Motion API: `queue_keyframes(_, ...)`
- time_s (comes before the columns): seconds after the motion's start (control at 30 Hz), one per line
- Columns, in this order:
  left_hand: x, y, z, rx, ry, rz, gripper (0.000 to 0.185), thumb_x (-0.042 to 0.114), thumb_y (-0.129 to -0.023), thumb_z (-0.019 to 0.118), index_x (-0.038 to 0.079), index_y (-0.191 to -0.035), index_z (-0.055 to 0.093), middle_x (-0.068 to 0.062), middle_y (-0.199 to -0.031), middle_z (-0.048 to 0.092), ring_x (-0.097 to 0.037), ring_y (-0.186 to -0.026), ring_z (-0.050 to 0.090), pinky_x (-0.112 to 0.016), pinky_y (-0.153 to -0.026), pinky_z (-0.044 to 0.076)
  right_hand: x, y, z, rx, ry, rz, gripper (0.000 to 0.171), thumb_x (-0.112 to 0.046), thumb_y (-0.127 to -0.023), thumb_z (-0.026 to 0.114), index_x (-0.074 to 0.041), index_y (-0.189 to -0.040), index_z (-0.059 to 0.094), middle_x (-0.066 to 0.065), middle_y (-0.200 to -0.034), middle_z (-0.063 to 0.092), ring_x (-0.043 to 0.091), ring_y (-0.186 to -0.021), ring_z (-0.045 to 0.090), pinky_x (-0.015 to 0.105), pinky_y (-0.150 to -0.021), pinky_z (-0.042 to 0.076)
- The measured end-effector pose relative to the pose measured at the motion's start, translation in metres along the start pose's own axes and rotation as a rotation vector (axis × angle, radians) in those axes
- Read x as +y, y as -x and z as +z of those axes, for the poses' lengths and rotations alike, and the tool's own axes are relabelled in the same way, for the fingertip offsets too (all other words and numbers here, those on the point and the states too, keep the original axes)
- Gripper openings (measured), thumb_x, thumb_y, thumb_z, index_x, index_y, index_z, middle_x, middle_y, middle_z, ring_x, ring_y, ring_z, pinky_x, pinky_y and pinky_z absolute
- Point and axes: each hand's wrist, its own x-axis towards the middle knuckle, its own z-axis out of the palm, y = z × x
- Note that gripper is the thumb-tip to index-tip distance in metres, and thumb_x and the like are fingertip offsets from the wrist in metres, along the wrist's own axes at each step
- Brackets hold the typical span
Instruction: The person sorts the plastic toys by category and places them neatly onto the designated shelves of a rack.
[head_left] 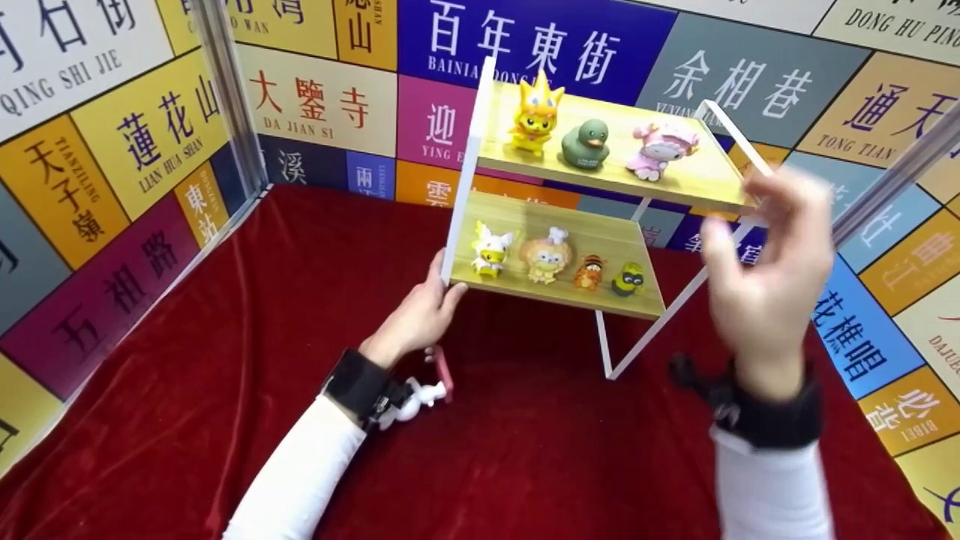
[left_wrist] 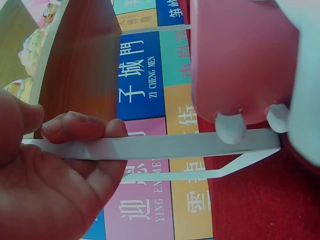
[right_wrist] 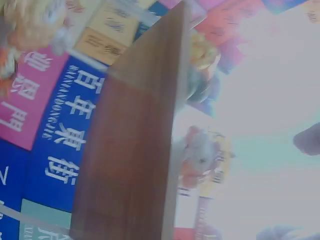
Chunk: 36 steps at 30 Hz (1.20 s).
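Note:
A two-tier shelf with wooden boards (head_left: 570, 300) and a white metal frame (head_left: 463, 180) stands tilted in the head view. My left hand (head_left: 412, 319) grips the frame's left leg just beside the lower board; in the left wrist view its fingers (left_wrist: 75, 127) curl round the white bar (left_wrist: 190, 146). My right hand (head_left: 780, 277), blurred, is near the upper board's right end, its fingers loosely bent and holding nothing. On the upper board are a yellow crowned figurine (head_left: 535, 120), a green duck (head_left: 586, 144) and a pink figurine (head_left: 660, 152). Several small figurines (head_left: 546, 256) line the lower board.
Dark red cloth (head_left: 525, 442) covers the surface below. Walls of coloured panels with Chinese lettering (head_left: 525, 45) enclose it at the back and sides. A white and pink trinket (head_left: 420, 396) is beside my left wrist strap (head_left: 360, 386).

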Motion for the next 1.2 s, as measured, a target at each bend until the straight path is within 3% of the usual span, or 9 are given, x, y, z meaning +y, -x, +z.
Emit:
queue_keyframes(0.03, 0.000, 0.000, 0.000, 0.003, -0.004, -0.002, 0.069, 0.026, -0.108, 0.047, 0.001, -0.160, 0.009, -0.031, -0.124, 0.065, -0.032, -0.089, 0.064, -0.045, -0.088, 0.051, -0.003, 0.011, 0.002, 0.005, -0.036, -0.033, 0.025, 0.005, -0.076, 0.060, 0.013, -0.099, 0.062, 0.007, -0.101, 0.063, 0.019, -0.098, 0.057, 0.026, -0.089, 0.048)
queue_keyframes(0.1, -0.001, 0.000, -0.001, 0.004, -0.008, -0.005, 0.070, 0.026, -0.108, 0.047, 0.001, -0.160, 0.009, -0.031, -0.122, 0.065, -0.032, -0.089, 0.064, -0.045, -0.089, 0.051, -0.001, 0.035, 0.005, -0.070, -0.066, -0.101, 0.019, 0.006, -0.074, 0.061, 0.015, -0.090, 0.062, 0.012, -0.091, 0.065, 0.017, -0.093, 0.059, 0.025, -0.088, 0.048)
queue_keyframes(0.2, -0.001, 0.001, 0.000, -0.002, -0.004, -0.007, 0.069, 0.027, -0.108, 0.047, 0.002, -0.160, 0.009, -0.030, -0.128, 0.063, -0.032, -0.092, 0.064, -0.045, -0.090, 0.051, 0.013, 0.065, 0.009, -0.321, -0.052, -0.183, 0.015, 0.002, -0.076, 0.068, 0.009, -0.090, 0.069, 0.016, -0.089, 0.068, 0.018, -0.092, 0.063, 0.023, -0.091, 0.049)
queue_keyframes(0.37, -0.002, 0.003, 0.000, -0.003, 0.006, -0.002, 0.067, 0.026, -0.108, 0.046, 0.004, -0.160, 0.011, -0.028, -0.135, 0.060, -0.031, -0.096, 0.064, -0.045, -0.090, 0.051, 0.034, 0.102, 0.026, -0.792, -0.027, -0.276, 0.028, -0.007, -0.081, 0.077, -0.006, -0.108, 0.071, 0.006, -0.108, 0.070, 0.021, -0.104, 0.064, 0.025, -0.099, 0.048)
queue_keyframes(0.5, -0.004, 0.002, 0.000, 0.008, 0.006, 0.001, 0.066, 0.025, -0.108, 0.046, 0.004, -0.160, 0.012, -0.028, -0.133, 0.061, -0.032, -0.100, 0.065, -0.046, -0.092, 0.051, 0.045, 0.135, 0.052, -1.009, 0.024, -0.283, 0.032, -0.014, -0.085, 0.076, -0.008, -0.116, 0.068, 0.004, -0.115, 0.067, 0.018, -0.110, 0.062, 0.030, -0.100, 0.050)
queue_keyframes(0.67, -0.005, 0.002, 0.001, 0.003, 0.009, -0.006, 0.067, 0.025, -0.108, 0.047, 0.004, -0.160, 0.011, -0.030, -0.129, 0.063, -0.032, -0.103, 0.066, -0.047, -0.092, 0.052, 0.052, 0.173, 0.078, -1.210, 0.176, -0.261, 0.049, -0.029, -0.091, 0.073, -0.010, -0.134, 0.060, 0.009, -0.134, 0.059, 0.022, -0.123, 0.058, 0.040, -0.105, 0.049)
queue_keyframes(0.87, -0.003, 0.002, 0.001, -0.013, -0.001, -0.019, 0.069, 0.027, -0.108, 0.045, 0.001, -0.160, 0.008, -0.029, -0.138, 0.058, -0.034, -0.117, 0.064, -0.047, -0.103, 0.050, 0.057, 0.198, 0.088, -1.399, 0.314, -0.197, 0.073, -0.046, -0.094, 0.067, -0.021, -0.156, 0.038, 0.018, -0.164, 0.028, 0.032, -0.144, 0.038, 0.048, -0.113, 0.042)
queue_keyframes(1.03, 0.000, 0.002, 0.000, -0.012, -0.006, -0.011, 0.070, 0.028, -0.108, 0.045, -0.002, -0.160, 0.007, -0.029, -0.137, 0.058, -0.035, -0.118, 0.064, -0.046, -0.103, 0.049, 0.060, 0.207, 0.093, -1.471, 0.329, -0.217, 0.070, -0.047, -0.097, 0.062, -0.023, -0.157, 0.035, 0.014, -0.169, 0.015, 0.035, -0.147, 0.033, 0.047, -0.113, 0.042)
queue_keyframes(1.2, 0.001, 0.001, -0.003, 0.000, -0.012, 0.006, 0.070, 0.028, -0.108, 0.046, -0.002, -0.159, 0.009, -0.030, -0.129, 0.063, -0.034, -0.108, 0.067, -0.046, -0.097, 0.051, 0.060, 0.208, 0.095, -1.470, 0.344, -0.235, 0.066, -0.043, -0.096, 0.065, -0.021, -0.153, 0.042, 0.007, -0.168, 0.020, 0.029, -0.140, 0.041, 0.045, -0.106, 0.048)
